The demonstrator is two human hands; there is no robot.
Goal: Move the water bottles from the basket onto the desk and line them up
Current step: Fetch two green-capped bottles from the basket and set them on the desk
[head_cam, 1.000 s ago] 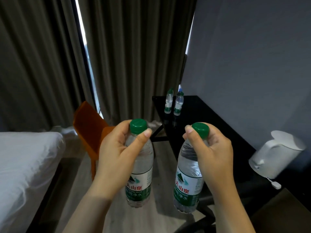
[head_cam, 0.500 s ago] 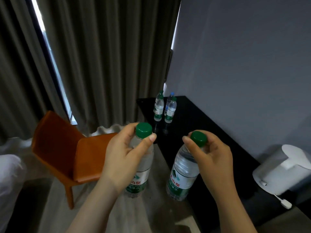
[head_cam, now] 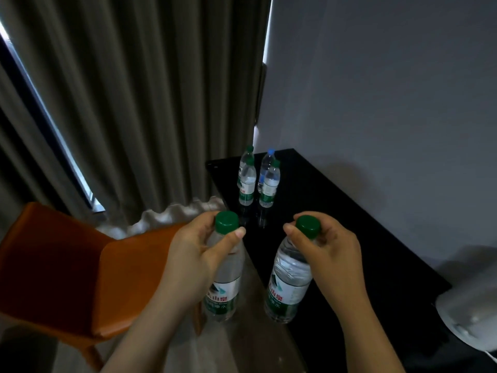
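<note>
My left hand (head_cam: pixel 193 254) grips the neck of a clear water bottle (head_cam: pixel 224 289) with a green cap and green label, held upright over the floor beside the desk. In my right hand (head_cam: pixel 330 251) hangs a second green-capped bottle (head_cam: pixel 289 286), slightly tilted, over the near edge of the black desk (head_cam: pixel 336 211). At the desk's far end stand several bottles close together: green-capped ones (head_cam: pixel 247 181) (head_cam: pixel 269 187) and a blue-capped one (head_cam: pixel 266 162) behind. No basket is in view.
An orange chair (head_cam: pixel 80 265) stands left of the desk, in front of grey curtains (head_cam: pixel 134 103). A white kettle (head_cam: pixel 473 316) sits on the desk at the lower right. A grey wall runs along the desk's right side.
The view has swung right and closer to the desk; the bed has left the frame. Both hands have carried their bottles toward the desk, still gripped at the necks.
</note>
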